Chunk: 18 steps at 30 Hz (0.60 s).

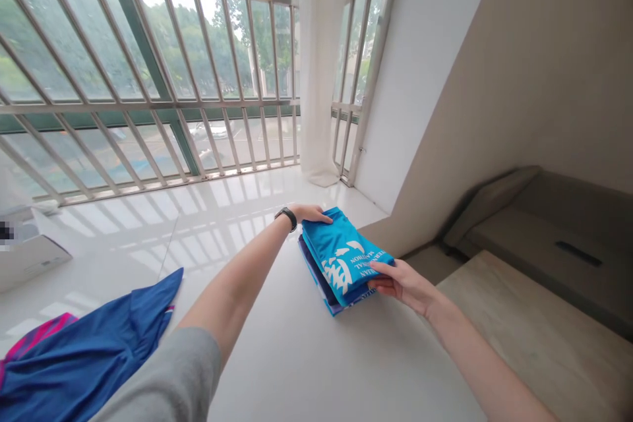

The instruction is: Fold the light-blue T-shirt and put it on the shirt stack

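Note:
A folded bright blue shirt with white lettering (341, 254) lies on top of a small stack of folded clothes on the glossy white windowsill surface (277, 343). My left hand (309, 213), with a black watch on its wrist, rests on the far end of the stack, fingers curled over the edge. My right hand (400, 282) grips the near right corner of the stack, thumb on top and fingers underneath.
A loose dark blue garment with pink trim (84, 349) lies at the near left. A white box (27, 254) sits at the far left. Barred windows (148, 66) run behind the sill. A grey sofa (548, 237) and a beige mattress (534, 336) lie lower at right.

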Motion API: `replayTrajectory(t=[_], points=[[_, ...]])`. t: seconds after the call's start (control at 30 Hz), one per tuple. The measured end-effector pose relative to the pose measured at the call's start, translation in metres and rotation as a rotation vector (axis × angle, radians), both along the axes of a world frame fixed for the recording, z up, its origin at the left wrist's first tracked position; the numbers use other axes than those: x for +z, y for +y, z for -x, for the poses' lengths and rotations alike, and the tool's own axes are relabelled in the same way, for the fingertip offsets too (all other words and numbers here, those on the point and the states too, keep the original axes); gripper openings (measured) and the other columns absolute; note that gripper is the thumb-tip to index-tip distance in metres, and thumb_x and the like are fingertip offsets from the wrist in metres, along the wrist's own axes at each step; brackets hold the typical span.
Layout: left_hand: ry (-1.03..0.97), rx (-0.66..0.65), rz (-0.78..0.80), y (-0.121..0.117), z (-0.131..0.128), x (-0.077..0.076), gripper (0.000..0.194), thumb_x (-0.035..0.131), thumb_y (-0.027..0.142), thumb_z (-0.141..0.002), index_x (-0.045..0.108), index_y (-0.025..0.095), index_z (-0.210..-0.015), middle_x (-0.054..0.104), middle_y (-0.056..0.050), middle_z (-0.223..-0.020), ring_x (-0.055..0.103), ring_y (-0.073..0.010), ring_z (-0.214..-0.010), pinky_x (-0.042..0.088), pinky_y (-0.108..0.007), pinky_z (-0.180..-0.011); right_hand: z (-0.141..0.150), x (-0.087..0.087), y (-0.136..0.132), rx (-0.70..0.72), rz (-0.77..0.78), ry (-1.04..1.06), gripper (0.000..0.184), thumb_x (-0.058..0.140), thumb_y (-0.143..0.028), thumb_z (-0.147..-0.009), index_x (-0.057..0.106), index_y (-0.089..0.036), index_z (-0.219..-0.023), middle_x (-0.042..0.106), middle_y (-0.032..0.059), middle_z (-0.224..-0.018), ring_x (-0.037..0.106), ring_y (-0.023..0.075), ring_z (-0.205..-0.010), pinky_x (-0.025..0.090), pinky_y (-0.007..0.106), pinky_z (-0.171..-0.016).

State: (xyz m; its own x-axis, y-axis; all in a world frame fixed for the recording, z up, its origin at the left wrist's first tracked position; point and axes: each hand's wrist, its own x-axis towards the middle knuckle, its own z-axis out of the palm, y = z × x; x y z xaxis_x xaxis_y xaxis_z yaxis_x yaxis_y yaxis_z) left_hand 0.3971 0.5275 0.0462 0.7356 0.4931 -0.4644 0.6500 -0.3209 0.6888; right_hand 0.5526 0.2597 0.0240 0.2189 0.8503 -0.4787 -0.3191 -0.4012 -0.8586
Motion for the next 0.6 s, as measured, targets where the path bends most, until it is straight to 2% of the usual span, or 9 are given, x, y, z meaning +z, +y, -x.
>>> replayTrajectory(t=[0.07, 0.17, 0.27, 0.33, 0.37, 0.4, 0.47, 0.53, 0.6], points=[[-0.006, -0.027, -0.058, -0.001, 0.001, 0.003, 0.05, 0.067, 0.054, -0.081, 0.065, 0.016, -0.113, 0.069, -0.008, -0.125, 0.067, -0.0235, -0.105, 0.055, -0.026, -0.08, -0.001, 0.002, 0.0, 0.0, 0.003, -0.026, 0.037, 0.085, -0.033, -0.071, 0.069, -0.011, -0.097, 0.078, 0.0111, -0.084, 0.074, 0.017, -0.068, 0.06, 0.02, -0.057], [0.006, -0.066, -0.231, -0.002, 0.005, 0.013, 0.044, 0.064, 0.053, -0.083, 0.068, 0.015, -0.105, 0.073, -0.007, -0.112, 0.068, -0.0232, -0.098, 0.053, -0.026, -0.079, -0.007, 0.004, -0.005, 0.01, 0.052, -0.113, 0.033, 0.082, -0.04, -0.073, 0.07, -0.013, -0.088, 0.077, 0.0104, -0.079, 0.072, 0.0146, -0.062, 0.056, 0.018, -0.053], [-0.022, -0.005, -0.392, -0.015, 0.012, 0.025, 0.047, 0.063, 0.049, -0.085, 0.065, 0.013, -0.115, 0.069, -0.011, -0.121, 0.061, -0.0283, -0.114, 0.048, -0.03, -0.093, -0.022, 0.014, -0.015, 0.16, 0.14, -0.456, 0.039, 0.075, -0.054, -0.076, 0.068, -0.015, -0.073, 0.075, 0.0101, -0.069, 0.068, 0.0152, -0.053, 0.049, 0.02, -0.043], [-0.089, 0.083, -0.519, -0.041, 0.017, 0.026, 0.053, 0.051, 0.048, -0.093, 0.053, 0.012, -0.132, 0.059, -0.015, -0.135, 0.051, -0.0305, -0.128, 0.041, -0.034, -0.103, -0.031, 0.029, -0.015, 0.178, 0.117, -0.804, 0.041, 0.069, -0.056, -0.079, 0.067, -0.017, -0.068, 0.074, 0.0081, -0.064, 0.067, 0.0169, -0.052, 0.048, 0.023, -0.046], [-0.128, 0.116, -0.58, -0.06, 0.019, 0.024, 0.056, 0.043, 0.048, -0.096, 0.047, 0.012, -0.138, 0.053, -0.017, -0.141, 0.045, -0.0308, -0.133, 0.038, -0.037, -0.107, -0.033, 0.038, -0.011, 0.135, 0.059, -0.969, 0.038, 0.066, -0.055, -0.082, 0.068, -0.018, -0.07, 0.074, 0.0073, -0.066, 0.068, 0.0182, -0.056, 0.05, 0.025, -0.052], [-0.197, 0.161, -0.674, -0.081, 0.019, 0.019, 0.056, 0.036, 0.049, -0.098, 0.046, 0.011, -0.138, 0.054, -0.018, -0.14, 0.047, -0.0311, -0.132, 0.037, -0.04, -0.108, -0.033, 0.047, -0.002, 0.077, -0.024, -1.109, 0.034, 0.062, -0.051, -0.085, 0.069, -0.02, -0.075, 0.075, 0.0068, -0.071, 0.07, 0.0196, -0.063, 0.052, 0.028, -0.06], [-0.292, 0.053, -0.783, -0.127, 0.018, 0.003, 0.062, 0.04, 0.057, -0.095, 0.048, 0.013, -0.138, 0.052, -0.018, -0.141, 0.045, -0.0334, -0.133, 0.035, -0.045, -0.111, -0.027, 0.06, 0.027, 0.036, -0.224, -1.271, 0.03, 0.052, -0.044, -0.091, 0.071, -0.021, -0.09, 0.077, 0.0075, -0.086, 0.072, 0.0226, -0.083, 0.053, 0.032, -0.079], [-0.341, -0.074, -0.842, -0.165, 0.012, -0.015, 0.072, 0.044, 0.066, -0.09, 0.044, 0.017, -0.143, 0.045, -0.018, -0.148, 0.036, -0.0384, -0.14, 0.028, -0.057, -0.114, -0.013, 0.06, 0.066, 0.198, -0.4, -1.282, 0.035, 0.047, -0.043, -0.093, 0.071, -0.021, -0.105, 0.075, 0.0095, -0.107, 0.069, 0.0247, -0.101, 0.05, 0.037, -0.093], [-0.377, -0.121, -0.894, -0.187, 0.007, -0.029, 0.072, 0.049, 0.065, -0.088, 0.043, 0.02, -0.143, 0.044, -0.016, -0.148, 0.034, -0.0387, -0.14, 0.024, -0.062, -0.114, 0.0, 0.045, 0.104, 0.406, -0.5, -1.195, 0.039, 0.049, -0.043, -0.092, 0.067, -0.022, -0.12, 0.065, 0.0089, -0.133, 0.057, 0.026, -0.125, 0.041, 0.04, -0.109]])
